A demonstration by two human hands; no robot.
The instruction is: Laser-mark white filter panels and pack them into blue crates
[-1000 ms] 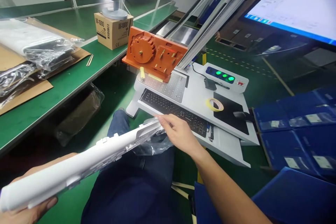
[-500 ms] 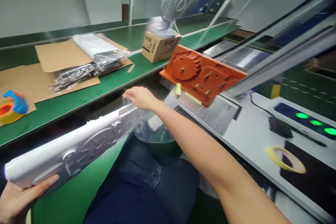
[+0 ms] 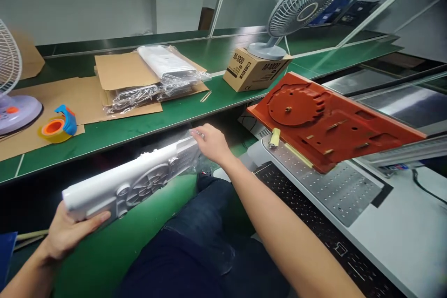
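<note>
Currently both hands grip one long white housing (image 3: 132,181), which lies slanted above the person's lap, just in front of the near edge of the green bench (image 3: 146,123). The left hand (image 3: 68,237) is closed around its near left end, thumb lying across the face that shows round, fan-like mouldings. The right hand (image 3: 211,142) is closed on the far right end, its fingers pinching the edge, where some clear film (image 3: 190,160) clings to the part.

On the bench, far and left of the housing, cardboard sheets (image 3: 118,70) carry a stack of bagged parts (image 3: 164,70). Further left an orange and blue tape dispenser (image 3: 57,125) sits on more cardboard, near the base of a white fan (image 3: 14,102) at the left edge. To the right on the bench stands a cardboard box (image 3: 253,72) with a second fan (image 3: 303,4) on top.

Right of the right hand, an orange fixture plate (image 3: 331,123) tilts over a perforated metal plate (image 3: 335,186); a black keyboard (image 3: 314,228) lies just near of it.
</note>
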